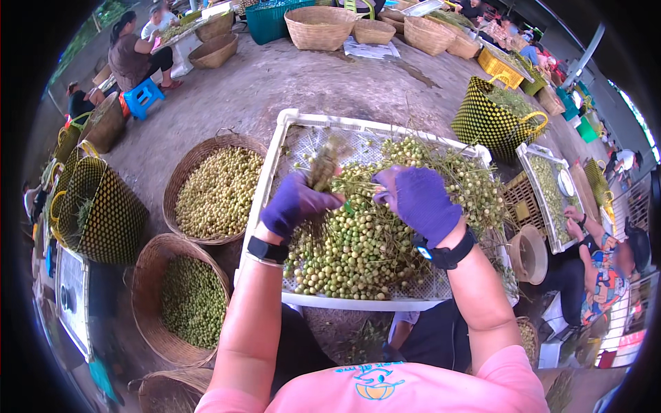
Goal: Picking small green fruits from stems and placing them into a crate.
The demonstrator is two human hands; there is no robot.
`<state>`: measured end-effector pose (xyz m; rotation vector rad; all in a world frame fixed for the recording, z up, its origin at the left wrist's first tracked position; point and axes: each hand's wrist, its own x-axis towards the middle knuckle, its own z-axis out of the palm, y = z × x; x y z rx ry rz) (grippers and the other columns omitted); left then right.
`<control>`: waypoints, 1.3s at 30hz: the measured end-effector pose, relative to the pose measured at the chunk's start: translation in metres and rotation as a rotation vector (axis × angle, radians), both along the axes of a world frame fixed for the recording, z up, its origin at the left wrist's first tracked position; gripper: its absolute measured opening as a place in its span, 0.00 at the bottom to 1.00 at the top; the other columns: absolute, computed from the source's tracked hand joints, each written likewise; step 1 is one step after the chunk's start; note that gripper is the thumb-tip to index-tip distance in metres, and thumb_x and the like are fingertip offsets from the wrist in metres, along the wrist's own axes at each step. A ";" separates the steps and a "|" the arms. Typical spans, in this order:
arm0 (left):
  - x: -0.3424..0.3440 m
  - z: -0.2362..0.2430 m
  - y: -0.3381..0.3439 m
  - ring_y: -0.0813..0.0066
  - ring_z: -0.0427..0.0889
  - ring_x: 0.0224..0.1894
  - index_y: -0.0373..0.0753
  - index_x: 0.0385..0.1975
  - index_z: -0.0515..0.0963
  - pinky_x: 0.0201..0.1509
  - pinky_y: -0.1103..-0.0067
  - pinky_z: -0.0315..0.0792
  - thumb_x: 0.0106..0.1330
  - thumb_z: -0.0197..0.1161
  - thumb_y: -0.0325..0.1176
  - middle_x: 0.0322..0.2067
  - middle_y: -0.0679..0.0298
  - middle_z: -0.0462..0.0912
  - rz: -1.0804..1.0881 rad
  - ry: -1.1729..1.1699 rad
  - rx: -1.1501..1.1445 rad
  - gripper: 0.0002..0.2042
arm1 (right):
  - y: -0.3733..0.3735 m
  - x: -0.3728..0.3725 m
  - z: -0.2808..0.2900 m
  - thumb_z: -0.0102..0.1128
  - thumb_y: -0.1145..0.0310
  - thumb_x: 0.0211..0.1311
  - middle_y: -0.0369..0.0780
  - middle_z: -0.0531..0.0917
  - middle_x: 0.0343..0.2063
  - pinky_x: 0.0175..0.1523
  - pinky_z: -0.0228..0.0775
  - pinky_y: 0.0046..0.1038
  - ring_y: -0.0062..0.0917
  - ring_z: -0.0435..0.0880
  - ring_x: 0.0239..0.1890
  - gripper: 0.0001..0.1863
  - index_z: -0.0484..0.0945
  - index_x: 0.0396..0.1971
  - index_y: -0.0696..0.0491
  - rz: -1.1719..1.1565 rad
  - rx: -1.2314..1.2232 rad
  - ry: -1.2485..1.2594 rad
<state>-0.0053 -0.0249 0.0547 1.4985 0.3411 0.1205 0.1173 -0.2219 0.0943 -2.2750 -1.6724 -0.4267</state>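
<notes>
We're likely stripping fruit (349, 256): left hand (295, 206) clutching twigs (326, 163) at ten o'clock, right hand (422, 201) apparently pinching stems (363, 184); gentle tugging needed.

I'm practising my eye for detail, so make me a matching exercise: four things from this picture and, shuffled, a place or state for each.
Things:
1. Left hand
2. White tray
3. Blue stool
4. Pale yellow fruit

Places and states:
A. beneath a seated person
B. heaped with greenish fruit
C. inside a woven basket
D. purple-gloved, gripping a bundle of stems

Pairs: 1-D, 2-B, 3-A, 4-C
</notes>
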 end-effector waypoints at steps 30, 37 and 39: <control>0.005 -0.030 -0.033 0.83 0.77 0.24 0.31 0.49 0.74 0.25 0.85 0.70 0.63 0.49 0.23 0.23 0.66 0.80 -0.375 0.041 0.096 0.15 | -0.053 -0.030 -0.067 0.63 0.62 0.53 0.44 0.85 0.29 0.43 0.74 0.36 0.35 0.84 0.33 0.16 0.81 0.40 0.53 -0.172 0.150 0.975; 0.007 -0.004 -0.022 0.85 0.68 0.16 0.40 0.24 0.76 0.22 0.84 0.60 0.56 0.58 0.31 0.16 0.73 0.72 0.050 0.065 -0.005 0.04 | -0.196 -0.020 -0.093 0.61 0.67 0.61 0.35 0.84 0.27 0.31 0.70 0.18 0.16 0.80 0.28 0.09 0.82 0.38 0.54 -0.881 1.035 0.875; 0.002 -0.012 -0.001 0.82 0.69 0.16 0.40 0.29 0.77 0.20 0.82 0.62 0.57 0.59 0.35 0.17 0.71 0.73 0.079 0.066 0.042 0.06 | -0.220 -0.013 -0.107 0.59 0.64 0.60 0.35 0.81 0.27 0.28 0.66 0.15 0.12 0.76 0.24 0.12 0.80 0.41 0.53 -0.914 1.322 0.869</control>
